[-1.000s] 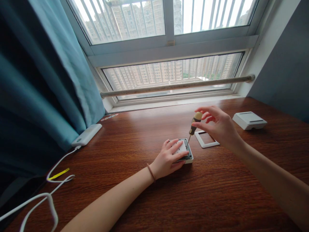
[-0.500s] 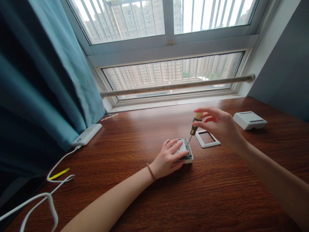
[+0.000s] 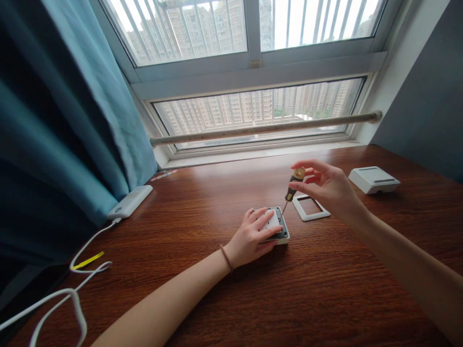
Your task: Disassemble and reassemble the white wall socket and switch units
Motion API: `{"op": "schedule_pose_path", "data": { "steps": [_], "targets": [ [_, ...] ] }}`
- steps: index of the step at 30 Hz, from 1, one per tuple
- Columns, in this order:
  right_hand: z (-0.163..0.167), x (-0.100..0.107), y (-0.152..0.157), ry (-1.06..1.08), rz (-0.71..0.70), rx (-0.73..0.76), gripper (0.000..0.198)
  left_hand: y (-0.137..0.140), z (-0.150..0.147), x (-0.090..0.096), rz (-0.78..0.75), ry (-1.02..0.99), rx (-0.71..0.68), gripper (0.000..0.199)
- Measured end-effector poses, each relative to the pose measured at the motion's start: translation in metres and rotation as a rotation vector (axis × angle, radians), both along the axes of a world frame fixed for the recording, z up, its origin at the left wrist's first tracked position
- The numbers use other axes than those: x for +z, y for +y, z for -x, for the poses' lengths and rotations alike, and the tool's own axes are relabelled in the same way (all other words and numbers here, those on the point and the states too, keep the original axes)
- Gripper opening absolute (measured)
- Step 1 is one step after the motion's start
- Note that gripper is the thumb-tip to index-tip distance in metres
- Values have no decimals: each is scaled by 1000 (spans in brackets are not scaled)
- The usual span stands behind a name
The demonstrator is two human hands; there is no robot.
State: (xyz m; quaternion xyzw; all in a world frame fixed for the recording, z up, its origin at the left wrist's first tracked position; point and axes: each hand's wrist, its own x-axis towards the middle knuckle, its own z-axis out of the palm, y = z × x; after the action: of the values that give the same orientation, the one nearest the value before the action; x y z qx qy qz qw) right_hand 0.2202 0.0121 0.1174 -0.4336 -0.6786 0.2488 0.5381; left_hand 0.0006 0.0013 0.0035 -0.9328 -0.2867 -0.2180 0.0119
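My left hand holds a square wall socket down on the table, its fingers spread across the white face and its thumb along the near side. The socket has a dark grey surround in a white base; part of it is hidden under the fingers. In my right hand is a small screwdriver with a black and yellow handle, pinched between thumb and fingertips. It leans a little, and its thin shaft reaches down to the socket's right side. Beside it lies a white square cover frame.
On the brown wooden table, a closed white box sits at the right. A white power bank with a white cable and yellow tie lies left, by a blue curtain. The window is behind.
The screwdriver handle has turned slightly in my right fingers, showing more of its yellow end. My left hand and the socket stay where they were.
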Motion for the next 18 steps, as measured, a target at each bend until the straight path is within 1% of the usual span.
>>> {"op": "schedule_pose_path", "data": {
  "steps": [2, 3, 7, 10, 12, 16, 18],
  "targets": [
    [-1, -1, 2, -7, -3, -47, 31, 0, 0, 1, 2, 0, 1, 35],
    [-2, -1, 3, 9, 5, -35, 30, 0, 0, 1, 4, -1, 1, 35],
    [-7, 2, 4, 145, 101, 113, 32, 1, 1, 0, 2, -4, -2, 35],
    [-6, 3, 3, 175, 162, 154, 30, 1, 0, -1, -1, -6, 0, 35],
    [-5, 0, 4, 154, 149, 139, 31, 1, -1, -1, -3, -5, 2, 35],
    [-5, -8, 9, 93, 73, 32, 34, 0, -1, 0, -6, -2, 7, 35],
    [-6, -10, 11, 101, 57, 31, 34, 0, -1, 0, -5, -1, 9, 35]
  ]
}}
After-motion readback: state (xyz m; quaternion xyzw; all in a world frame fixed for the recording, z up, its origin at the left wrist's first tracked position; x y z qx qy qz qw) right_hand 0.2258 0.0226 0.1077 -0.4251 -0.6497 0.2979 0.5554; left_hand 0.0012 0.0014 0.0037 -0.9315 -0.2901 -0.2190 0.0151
